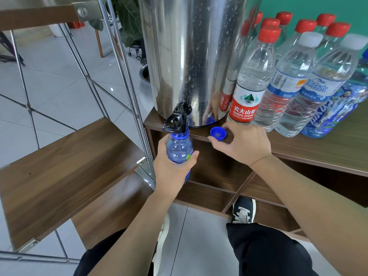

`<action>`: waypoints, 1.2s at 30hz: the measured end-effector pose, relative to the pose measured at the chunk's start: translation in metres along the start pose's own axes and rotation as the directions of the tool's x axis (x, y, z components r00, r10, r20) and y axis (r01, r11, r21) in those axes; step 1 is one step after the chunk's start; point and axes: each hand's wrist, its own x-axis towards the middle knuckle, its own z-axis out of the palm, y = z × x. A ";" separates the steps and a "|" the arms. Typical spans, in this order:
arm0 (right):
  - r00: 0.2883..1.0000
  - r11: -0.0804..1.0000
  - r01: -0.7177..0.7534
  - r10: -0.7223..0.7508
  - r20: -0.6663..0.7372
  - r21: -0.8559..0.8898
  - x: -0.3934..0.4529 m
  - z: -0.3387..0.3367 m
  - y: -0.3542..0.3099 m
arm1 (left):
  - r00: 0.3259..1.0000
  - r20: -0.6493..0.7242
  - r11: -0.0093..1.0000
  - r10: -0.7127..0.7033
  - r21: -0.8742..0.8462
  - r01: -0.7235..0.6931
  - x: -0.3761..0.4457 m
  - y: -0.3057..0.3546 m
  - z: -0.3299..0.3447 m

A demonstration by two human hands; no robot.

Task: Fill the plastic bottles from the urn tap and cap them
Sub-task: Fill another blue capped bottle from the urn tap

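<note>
Head view. The left hand (pixel 172 168), forearm reaching up from below, wraps its fingers and thumb round the body of a blue plastic bottle (pixel 179 148), holding it upright with its open mouth directly under the black tap (pixel 177 118) of the stainless-steel urn (pixel 191 56). The right hand (pixel 242 143) rests on the edge of the wooden cabinet top (pixel 318 148), palm down, fingers curled, the fingertips against a blue cap (pixel 218 133) that lies open side up just beside the urn's base; whether it actually pinches the cap cannot be told.

Counts: one urn, one tap, one blue bottle in hand, one loose blue cap. To the right of the urn stand capped bottles: at least seven with red caps, including a red-labelled Nongfu Spring bottle (pixel 253 82) at the front; two clear white-capped bottles (pixel 286 84); and one blue printed bottle (pixel 336 112) at the frame's edge.
</note>
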 end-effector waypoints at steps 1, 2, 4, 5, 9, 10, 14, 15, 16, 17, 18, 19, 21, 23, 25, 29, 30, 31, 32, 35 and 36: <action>1.000 1.000 0.002 -0.002 -0.006 -0.001 0.000 0.000 0.000 | 1.000 0.000 1.000 -0.001 -0.005 0.001 0.000 0.000 0.000; 1.000 1.000 0.004 -0.004 -0.014 -0.001 0.000 0.000 0.000 | 1.000 0.001 1.000 -0.001 -0.011 0.001 0.000 0.000 0.000; 1.000 1.000 0.010 -0.010 -0.023 -0.002 0.000 0.000 0.000 | 1.000 0.004 1.000 -0.001 -0.011 0.001 0.000 0.000 0.000; 1.000 1.000 0.012 -0.012 -0.022 -0.004 0.000 0.000 0.000 | 1.000 0.006 1.000 -0.001 -0.007 0.001 0.000 -0.001 0.000; 1.000 1.000 0.009 -0.009 -0.008 -0.005 0.000 -0.001 0.000 | 1.000 0.003 1.000 -0.004 -0.003 0.004 0.000 -0.002 0.000; 1.000 1.000 0.008 -0.008 -0.002 -0.006 0.000 -0.001 0.000 | 1.000 0.003 1.000 -0.003 0.000 0.003 0.000 -0.002 0.000; 1.000 1.000 0.007 -0.007 0.008 -0.005 0.000 -0.001 0.000 | 1.000 0.002 1.000 -0.009 0.001 0.009 0.000 -0.002 0.000; 1.000 1.000 0.008 -0.008 0.009 -0.006 0.000 -0.001 0.000 | 1.000 0.002 1.000 -0.010 0.002 0.010 0.000 -0.002 0.001; 1.000 1.000 0.007 -0.007 0.010 -0.007 0.000 -0.001 0.000 | 1.000 0.004 1.000 -0.012 0.004 0.012 0.000 -0.002 0.001; 1.000 1.000 0.007 -0.007 0.010 -0.008 0.000 -0.001 0.000 | 1.000 0.005 1.000 -0.012 0.007 0.012 0.000 -0.003 0.001; 1.000 1.000 0.007 -0.007 0.011 -0.007 0.000 -0.001 0.000 | 1.000 0.005 1.000 -0.012 0.011 0.012 0.000 -0.003 0.001; 1.000 1.000 0.005 -0.005 0.013 -0.005 0.000 -0.001 0.000 | 1.000 0.003 1.000 -0.010 0.017 0.010 0.000 -0.003 0.001; 1.000 1.000 -0.001 0.001 0.022 -0.005 0.000 -0.001 0.000 | 1.000 0.000 1.000 -0.008 0.023 0.008 0.000 -0.002 0.000; 1.000 1.000 -0.004 0.004 0.024 -0.007 0.000 -0.001 0.000 | 1.000 0.001 1.000 -0.008 0.027 0.008 0.000 -0.001 0.000; 1.000 1.000 -0.005 0.005 0.026 -0.007 0.000 -0.002 0.000 | 1.000 0.000 1.000 -0.006 0.025 0.006 0.000 -0.001 0.000; 1.000 1.000 0.001 -0.001 0.019 -0.005 0.000 -0.001 0.000 | 1.000 -0.002 1.000 -0.017 0.005 0.017 0.000 -0.003 0.000; 1.000 1.000 0.003 -0.003 0.010 -0.005 -0.001 -0.001 0.000 | 1.000 -0.003 1.000 -0.023 -0.005 0.023 0.000 -0.004 0.000; 1.000 1.000 0.004 -0.004 0.005 -0.006 -0.001 -0.001 0.000 | 1.000 -0.003 1.000 -0.027 -0.009 0.027 0.000 -0.004 0.000; 1.000 1.000 0.005 -0.005 0.003 -0.007 -0.001 -0.001 0.000 | 1.000 -0.002 1.000 -0.028 -0.007 0.028 0.000 -0.004 0.000; 1.000 1.000 0.004 -0.004 0.009 -0.006 -0.001 -0.001 0.000 | 1.000 -0.002 1.000 -0.030 0.005 0.030 0.000 -0.003 0.000; 1.000 1.000 0.001 -0.001 0.014 -0.008 -0.001 -0.001 0.000 | 0.999 -0.002 0.999 -0.032 0.008 0.032 0.000 -0.003 0.000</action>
